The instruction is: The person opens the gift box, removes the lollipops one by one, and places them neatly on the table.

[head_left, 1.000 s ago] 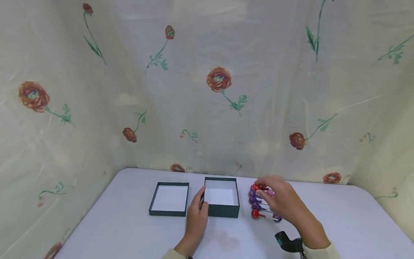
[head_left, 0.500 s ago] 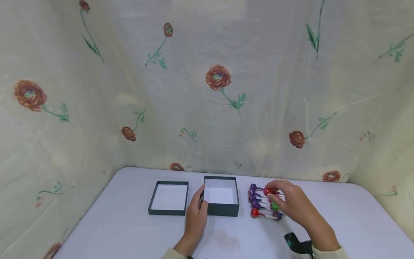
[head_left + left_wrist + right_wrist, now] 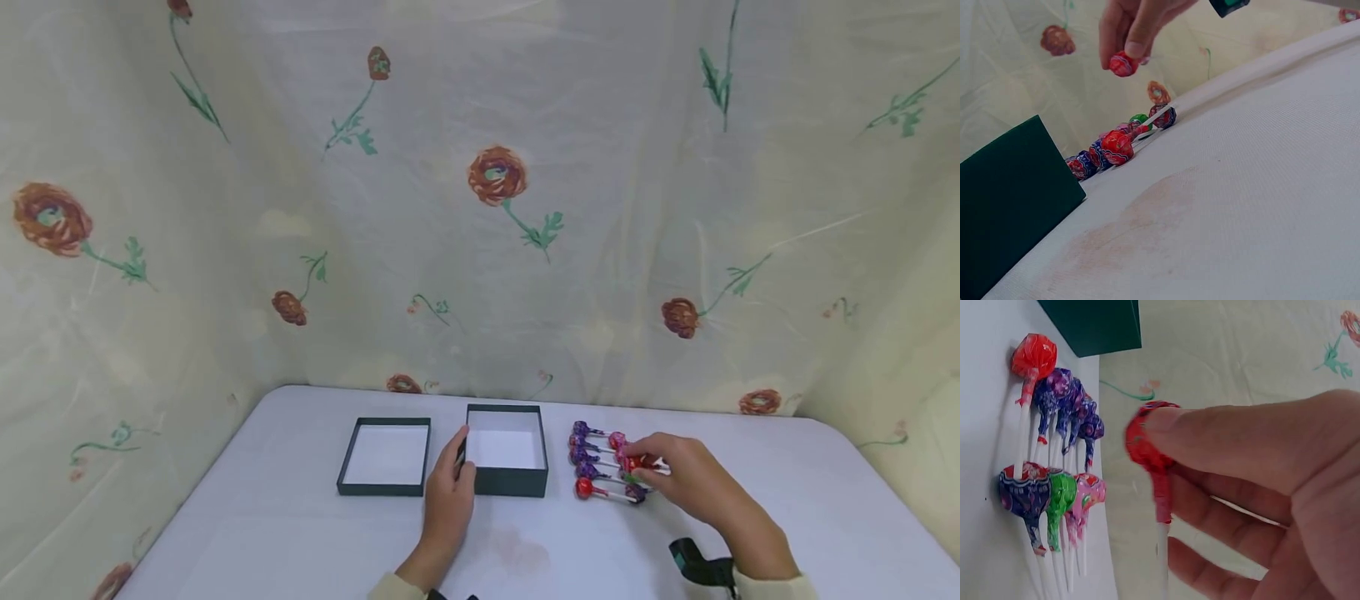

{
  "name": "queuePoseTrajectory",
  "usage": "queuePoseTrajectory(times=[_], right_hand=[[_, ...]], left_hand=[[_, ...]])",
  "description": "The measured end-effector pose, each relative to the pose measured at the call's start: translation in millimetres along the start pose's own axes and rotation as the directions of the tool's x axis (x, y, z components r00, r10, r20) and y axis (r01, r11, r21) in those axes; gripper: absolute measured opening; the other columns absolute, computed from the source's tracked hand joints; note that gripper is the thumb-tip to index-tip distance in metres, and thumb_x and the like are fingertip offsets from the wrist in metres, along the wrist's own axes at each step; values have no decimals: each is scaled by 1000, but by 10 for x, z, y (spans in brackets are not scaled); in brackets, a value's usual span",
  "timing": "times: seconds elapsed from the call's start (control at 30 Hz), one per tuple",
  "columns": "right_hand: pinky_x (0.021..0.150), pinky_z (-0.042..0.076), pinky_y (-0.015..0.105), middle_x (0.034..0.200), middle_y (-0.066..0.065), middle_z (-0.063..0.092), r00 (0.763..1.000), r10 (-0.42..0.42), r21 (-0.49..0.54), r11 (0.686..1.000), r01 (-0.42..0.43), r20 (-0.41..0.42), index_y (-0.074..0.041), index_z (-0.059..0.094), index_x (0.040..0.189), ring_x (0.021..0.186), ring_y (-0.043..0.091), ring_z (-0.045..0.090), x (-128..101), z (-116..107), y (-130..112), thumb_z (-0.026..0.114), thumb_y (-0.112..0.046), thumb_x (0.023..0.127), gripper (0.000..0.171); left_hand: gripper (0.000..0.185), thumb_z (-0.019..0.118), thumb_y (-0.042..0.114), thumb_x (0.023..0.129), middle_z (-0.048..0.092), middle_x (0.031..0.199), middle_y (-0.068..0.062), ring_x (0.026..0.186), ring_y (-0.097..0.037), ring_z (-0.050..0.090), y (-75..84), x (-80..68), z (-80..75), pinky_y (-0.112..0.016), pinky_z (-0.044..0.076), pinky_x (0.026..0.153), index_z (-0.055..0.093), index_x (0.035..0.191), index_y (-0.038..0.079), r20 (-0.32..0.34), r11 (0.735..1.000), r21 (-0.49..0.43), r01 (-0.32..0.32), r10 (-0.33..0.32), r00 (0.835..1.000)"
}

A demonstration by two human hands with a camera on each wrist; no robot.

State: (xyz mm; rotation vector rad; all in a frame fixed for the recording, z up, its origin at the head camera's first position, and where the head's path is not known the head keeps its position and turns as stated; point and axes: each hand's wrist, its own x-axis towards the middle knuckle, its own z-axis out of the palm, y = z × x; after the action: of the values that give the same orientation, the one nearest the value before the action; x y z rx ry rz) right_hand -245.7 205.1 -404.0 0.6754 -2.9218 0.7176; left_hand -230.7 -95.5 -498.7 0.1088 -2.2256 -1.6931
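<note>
In the head view, the left hand (image 3: 448,492) rests on the tabletop (image 3: 300,533) with its fingers curled around the near left corner of the box (image 3: 506,451), which is open, dark green outside and white inside. The lid (image 3: 385,457) lies just beside it on the left, also with its white inside up. On the right of the box, a row of lollipops (image 3: 600,467) lies on the tabletop, and the right hand (image 3: 693,483) is above their sticks, pinching a red lollipop (image 3: 633,463) between thumb and fingers. In the left wrist view, the box wall (image 3: 1013,200) is at the left edge, the lollipops (image 3: 1119,147) lie behind it, and the red lollipop (image 3: 1122,64) is clearly lifted off the tabletop in the right hand (image 3: 1141,25). In the right wrist view, the thumb (image 3: 1229,434) presses the red lollipop (image 3: 1147,440) against the fingers, so the grip is firm, and the others (image 3: 1054,444) lie below: red, purple, green and pink heads. I judge that the picking step is done and the carrying step is in hand. The next move probably calls for bringing the red lollipop left over the box wall and releasing it inside, while the left hand keeps the box steady.
</note>
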Motion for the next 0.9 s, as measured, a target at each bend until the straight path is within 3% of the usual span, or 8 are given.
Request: queuePoseTrajectory(times=[0.47, 0.67, 0.9], right_hand=[[68, 50, 31, 80, -6, 62, 977, 63, 43, 996, -73, 202, -11, 74, 94, 75, 13, 52, -30, 65, 94, 76, -7, 79, 16], [67, 49, 30, 77, -5, 61, 961, 144, 73, 984, -165, 236, -13, 73, 90, 73, 15, 52, -39, 132, 119, 75, -3, 78, 15], [67, 49, 30, 75, -4, 59, 963, 146, 64, 984, -164, 228, -13, 69, 85, 71, 15, 51, -45, 172, 138, 77, -3, 77, 15]], left_hand=[[49, 46, 9, 96, 42, 149, -3, 138, -20, 37, -25, 4, -23, -45, 38, 107, 44, 144, 17, -5, 1000, -4, -13, 13, 1000], [49, 46, 9, 96, 42, 149, -2, 137, -20, 37, -18, -1, -22, -45, 38, 107, 44, 144, 17, -3, 1000, -8, -12, 12, 1000], [49, 46, 10, 96, 42, 149, 0, 138, -18, 36, -3, 0, -14, -44, 37, 108, 44, 145, 18, 5, 1000, -10, -2, 2, 1000]])
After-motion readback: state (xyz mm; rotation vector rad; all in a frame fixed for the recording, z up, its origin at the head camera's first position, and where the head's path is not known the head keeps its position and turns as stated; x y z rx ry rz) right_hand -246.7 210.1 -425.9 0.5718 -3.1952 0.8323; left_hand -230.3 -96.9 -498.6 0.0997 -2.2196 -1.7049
